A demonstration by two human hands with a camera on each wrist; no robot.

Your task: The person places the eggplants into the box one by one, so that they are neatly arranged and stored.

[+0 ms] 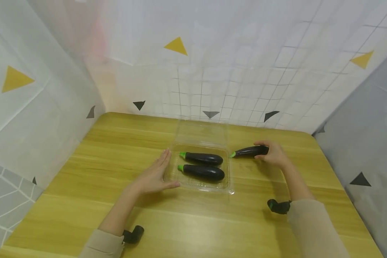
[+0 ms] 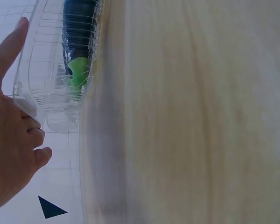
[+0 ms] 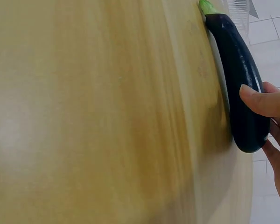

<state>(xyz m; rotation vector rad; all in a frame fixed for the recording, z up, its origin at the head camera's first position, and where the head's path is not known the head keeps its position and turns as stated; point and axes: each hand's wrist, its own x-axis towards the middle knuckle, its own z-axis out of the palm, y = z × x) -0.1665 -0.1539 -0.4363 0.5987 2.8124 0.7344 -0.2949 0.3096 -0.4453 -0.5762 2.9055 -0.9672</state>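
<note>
While the left hand (image 1: 151, 176), fingers spread, touches a box (image 1: 196, 186) with two eggplants (image 1: 204, 172), the right hand (image 1: 274, 154) grips another eggplant (image 1: 249, 152).

Clear plastic clamshell (image 1: 231, 177) open on top, reachable from above. Left side blocked by left hand (image 1: 151, 178); right side by eggplant (image 1: 245, 152) in right hand (image 1: 273, 153), stem just beside rim. Opened lid (image 1: 201, 133) and wall (image 1: 190, 86) limit the back. Inside, far eggplant (image 1: 204, 158) and near eggplant (image 1: 204, 172) leave a narrow gap. Wooden table (image 1: 193, 222) free in front.
</note>
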